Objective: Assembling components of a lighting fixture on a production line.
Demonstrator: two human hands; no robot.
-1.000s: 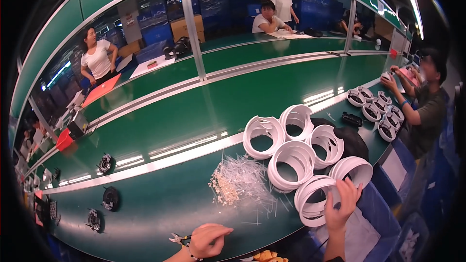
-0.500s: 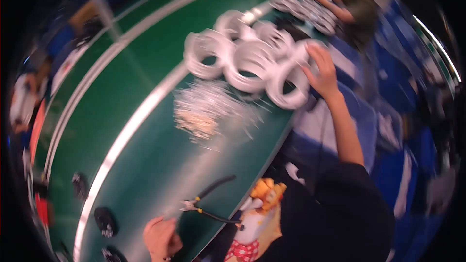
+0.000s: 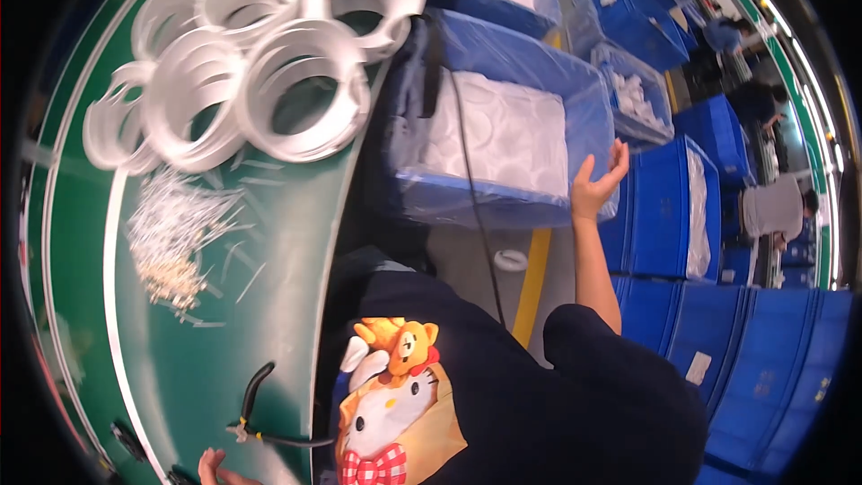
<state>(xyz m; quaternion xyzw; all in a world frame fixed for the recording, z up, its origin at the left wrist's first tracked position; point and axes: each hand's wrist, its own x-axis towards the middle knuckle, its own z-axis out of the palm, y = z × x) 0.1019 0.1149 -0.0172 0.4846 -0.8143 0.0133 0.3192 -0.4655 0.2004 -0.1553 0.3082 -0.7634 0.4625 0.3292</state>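
Note:
My right hand [image 3: 600, 181], fingers spread and empty, is raised at the right end of a blue bin [image 3: 503, 200] with a clear plastic liner. White moulded pieces [image 3: 503, 130] lie flat inside that bin. At the lower edge my left hand [image 3: 215, 469] shows only in part, its visible fingers apart and nothing seen in them. Closest to it are pliers [image 3: 241, 431] with dark handles, lying spread on the green table [image 3: 269, 305]. Stacks of white plastic rings [image 3: 303, 90] stand at the table's far end. A pile of thin white strips with beige ends [image 3: 180, 233] lies before them.
More blue bins [image 3: 678, 216] crowd the right side. A dark cable [image 3: 471, 180] hangs across the near bin. One white ring [image 3: 511, 260] lies on the floor beside a yellow line [image 3: 533, 283]. Several people [image 3: 774, 208] are at the far right.
The view has swung to the right, bringing the bins into sight. My right hand has left the stacked rings and moved right to the bin. The pliers stay on the table.

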